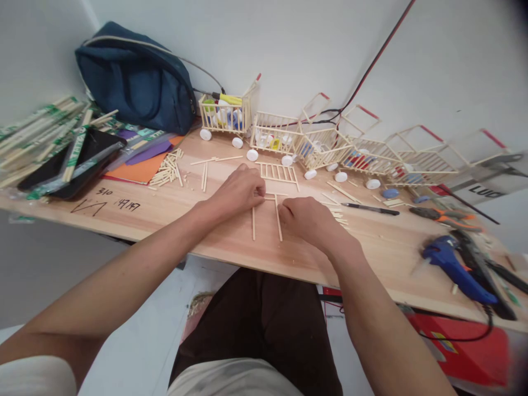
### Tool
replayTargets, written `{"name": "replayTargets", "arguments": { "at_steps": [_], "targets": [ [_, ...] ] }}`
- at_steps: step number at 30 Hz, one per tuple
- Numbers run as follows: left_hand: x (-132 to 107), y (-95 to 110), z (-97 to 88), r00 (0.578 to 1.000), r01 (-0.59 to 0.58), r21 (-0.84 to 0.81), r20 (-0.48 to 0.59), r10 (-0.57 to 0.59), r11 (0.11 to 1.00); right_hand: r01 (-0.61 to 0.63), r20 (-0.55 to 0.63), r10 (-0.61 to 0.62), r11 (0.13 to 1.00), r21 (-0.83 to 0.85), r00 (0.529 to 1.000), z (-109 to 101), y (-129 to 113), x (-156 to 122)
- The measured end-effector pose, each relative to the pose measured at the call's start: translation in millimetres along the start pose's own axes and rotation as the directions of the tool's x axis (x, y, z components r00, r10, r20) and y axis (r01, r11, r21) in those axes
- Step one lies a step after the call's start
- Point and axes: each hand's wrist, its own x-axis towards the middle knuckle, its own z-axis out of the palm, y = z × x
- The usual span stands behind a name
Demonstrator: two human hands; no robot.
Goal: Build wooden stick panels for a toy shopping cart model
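My left hand (pixel 241 190) is closed, its fingertips pinched at the top of a thin wooden stick (pixel 253 225) lying on the table. My right hand (pixel 305 217) is also closed, its curled fingers against a second upright stick (pixel 279 223). A short crosspiece (pixel 275 197) lies across the tops of these two sticks, between my hands. Just beyond is a flat ladder-like panel of sticks (pixel 278 172). Several loose short sticks (pixel 339 216) lie right of my right hand, partly hidden by it. My curled fingers hide the exact contact points.
Miniature stick carts (pixel 225 116) with white wheels line the wall. A blue bag (pixel 136 82), bundled sticks (pixel 45 137) and a pile of cut sticks (pixel 167 169) are at left. A pen (pixel 371 209), pliers (pixel 445 216) and a blue glue gun (pixel 457 269) lie at right.
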Motion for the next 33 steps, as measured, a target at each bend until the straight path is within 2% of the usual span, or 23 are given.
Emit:
{"name": "replayTargets", "arguments": {
  "at_steps": [8, 14, 19, 28, 33],
  "targets": [
    [1, 2, -1.3, 1.0, 0.017, -0.015, 0.013, -0.016, 1.0, -0.084, 0.001, 0.084, 0.996, -0.012, 0.996, -4, 18, -25],
    [1, 2, -0.2, 1.0, 0.029, -0.012, 0.002, -0.029, 0.999, -0.075, -0.106, 0.087, 0.991, 0.108, 0.991, 3, 4, -38],
    [0, 1, 1.3, 1.0, 0.014, -0.007, -0.003, -0.014, 1.0, -0.045, -0.097, 0.06, 0.989, 0.143, 0.993, 13, -8, -39],
    [1, 0, 2.5, 1.0, 0.011, 0.002, -0.004, -0.011, 1.0, -0.053, -0.093, 0.065, 0.99, 0.131, 0.994, 15, -5, -35],
    [1, 0, 2.2, 0.998, 0.015, 0.011, -0.069, -0.014, 1.0, -0.065, -0.09, 0.085, 0.976, 0.207, 0.992, 16, -3, -35]
  ]
}}
